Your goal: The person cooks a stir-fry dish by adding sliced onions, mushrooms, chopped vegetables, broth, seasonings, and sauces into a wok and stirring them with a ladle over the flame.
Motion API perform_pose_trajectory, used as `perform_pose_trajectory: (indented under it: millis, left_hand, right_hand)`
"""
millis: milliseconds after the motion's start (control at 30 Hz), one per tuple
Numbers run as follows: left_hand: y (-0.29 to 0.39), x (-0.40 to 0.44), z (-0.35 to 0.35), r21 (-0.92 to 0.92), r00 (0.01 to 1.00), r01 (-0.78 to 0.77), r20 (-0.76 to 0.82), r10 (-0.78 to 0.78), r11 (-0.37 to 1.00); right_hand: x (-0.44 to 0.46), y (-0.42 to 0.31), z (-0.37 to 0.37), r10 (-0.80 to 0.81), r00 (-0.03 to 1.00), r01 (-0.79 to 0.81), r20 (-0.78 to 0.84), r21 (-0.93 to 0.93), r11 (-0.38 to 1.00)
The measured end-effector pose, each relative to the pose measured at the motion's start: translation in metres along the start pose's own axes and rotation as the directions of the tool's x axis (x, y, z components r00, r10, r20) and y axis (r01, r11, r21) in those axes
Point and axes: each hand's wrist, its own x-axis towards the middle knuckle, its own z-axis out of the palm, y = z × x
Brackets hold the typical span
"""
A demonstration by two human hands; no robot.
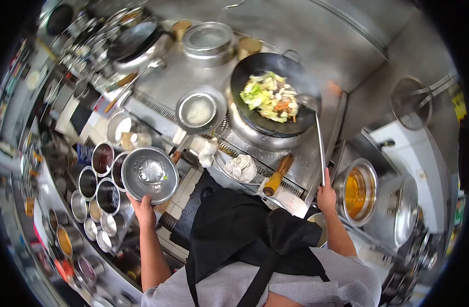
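Observation:
My left hand [144, 207] grips the rim of a metal bowl [137, 190], which has only wet residue and a green scrap inside. Closed round the long handle of a ladle [320, 146] is my right hand [326, 197]. The ladle's head rests inside the wok [250, 82], at its right side. Chopped cabbage [268, 97] with orange and pale pieces lies in the wok, and faint smoke rises at the right.
A strainer over a bowl [197, 109] stands left of the wok. A crumpled white cloth [240, 169] and a bamboo brush [279, 175] lie along the stove's front edge. Several sauce pots [108, 197] stand at left; a pot of orange oil [357, 189] is at right.

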Motion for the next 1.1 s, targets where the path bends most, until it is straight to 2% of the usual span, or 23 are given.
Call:
perform_pose_trajectory:
  millis: [33, 67, 133, 200, 233, 267, 300, 333, 367, 400, 467, 533, 633, 667, 700, 800, 833, 867, 933, 1000, 1067, 1100]
  left_hand:
    - [-0.003, -0.016, -0.005, -0.01, 0.998, 0.007, -0.063, -0.007, 1.0]
    - [-0.007, -0.032, -0.011, -0.028, 0.994, 0.039, -0.096, -0.042, 0.999]
    - [-0.013, -0.062, -0.027, 0.039, 0.974, 0.014, -0.225, -0.004, 0.999]
    - [-0.009, -0.095, -0.05, -0.018, 0.94, 0.063, -0.335, -0.066, 0.998]
    - [-0.015, -0.109, -0.072, 0.096, 0.928, 0.049, -0.374, -0.009, 0.994]
    - [-0.01, -0.126, -0.082, -0.02, 0.883, 0.057, -0.466, -0.06, 0.998]
    - [-0.004, -0.143, -0.094, -0.061, 0.839, 0.076, -0.535, -0.097, 0.995]
    - [-0.002, -0.161, -0.11, -0.106, 0.789, 0.091, -0.599, -0.137, 0.99]
    - [-0.013, -0.178, -0.134, -0.11, 0.737, 0.053, -0.666, -0.113, 0.993]
    - [-0.025, -0.198, -0.16, -0.135, 0.652, 0.064, -0.745, -0.144, 0.989]
    - [-0.043, -0.239, -0.2, -0.165, 0.46, 0.048, -0.872, -0.169, 0.985]
    - [-0.042, -0.275, -0.223, -0.261, 0.268, 0.015, -0.929, -0.255, 0.965]
    - [-0.07, -0.322, -0.261, -0.249, 0.048, -0.184, -0.969, -0.244, 0.951]
    - [-0.078, -0.334, -0.272, -0.247, -0.025, -0.221, -0.966, -0.259, 0.944]
    - [-0.091, -0.352, -0.293, -0.271, 0.016, -0.279, -0.961, -0.278, 0.921]
    - [-0.109, -0.372, -0.322, -0.239, -0.127, -0.467, -0.934, -0.333, 0.851]
    - [-0.112, -0.377, -0.322, -0.193, -0.069, -0.588, -0.956, -0.286, 0.785]
    - [-0.116, -0.375, -0.323, -0.193, -0.07, -0.593, -0.955, -0.289, 0.782]
    - [-0.098, -0.343, -0.311, -0.219, -0.162, -0.65, -0.896, -0.414, 0.728]
    - [-0.106, -0.319, -0.313, -0.383, 0.114, -0.468, -0.92, -0.376, 0.796]
    - [-0.073, -0.264, -0.304, -0.426, 0.267, -0.185, -0.889, -0.372, 0.886]
    - [-0.077, -0.238, -0.311, -0.414, 0.355, -0.152, -0.87, -0.342, 0.897]
  right_hand:
    - [0.004, 0.002, 0.002, 0.014, 1.0, -0.014, 0.016, -0.028, 1.0]
    - [0.011, 0.0, 0.004, -0.044, 0.998, 0.045, 0.043, -0.034, 0.998]
    - [0.023, -0.022, 0.003, -0.15, 0.988, 0.156, -0.047, 0.17, 0.973]
    - [0.035, -0.058, 0.002, -0.174, 0.982, 0.187, -0.069, 0.386, 0.903]
    - [0.051, -0.074, 0.011, -0.388, 0.883, 0.455, -0.265, 0.275, 0.847]
    - [0.068, -0.09, 0.021, -0.566, 0.7, 0.658, -0.435, 0.084, 0.749]
    - [0.071, -0.114, 0.014, -0.372, 0.904, 0.421, -0.212, 0.603, 0.678]
    - [0.076, -0.136, 0.011, -0.259, 0.954, -0.019, 0.153, 0.891, 0.454]
    - [0.089, -0.154, 0.013, -0.309, 0.937, -0.023, 0.161, 0.914, 0.405]
    - [0.089, -0.181, -0.003, -0.345, 0.904, -0.157, 0.254, 0.946, 0.284]
    - [0.1, -0.21, -0.016, -0.564, 0.759, -0.395, 0.326, 0.919, -0.002]
    - [0.105, -0.233, -0.003, -0.699, 0.625, -0.564, 0.347, 0.82, -0.097]
    - [0.091, -0.27, 0.014, -0.834, 0.421, -0.69, 0.356, 0.723, -0.04]
    - [0.086, -0.284, 0.02, -0.844, 0.395, -0.692, 0.363, 0.722, -0.013]
    - [0.075, -0.299, 0.024, -0.826, 0.39, -0.715, 0.407, 0.699, 0.008]
    - [0.056, -0.337, 0.038, -0.825, 0.349, -0.722, 0.444, 0.689, 0.065]
    - [0.048, -0.351, 0.042, -0.825, 0.336, -0.716, 0.454, 0.693, 0.09]
    - [0.038, -0.366, 0.048, -0.824, 0.326, -0.71, 0.464, 0.696, 0.111]
    - [0.013, -0.396, 0.055, -0.807, 0.372, -0.667, 0.458, 0.737, 0.111]
    - [-0.015, -0.424, 0.059, -0.816, 0.374, -0.648, 0.441, 0.754, 0.11]
    - [-0.044, -0.454, 0.061, -0.809, 0.387, -0.646, 0.442, 0.756, 0.104]
    - [-0.054, -0.467, 0.063, -0.831, 0.347, -0.652, 0.436, 0.749, 0.121]
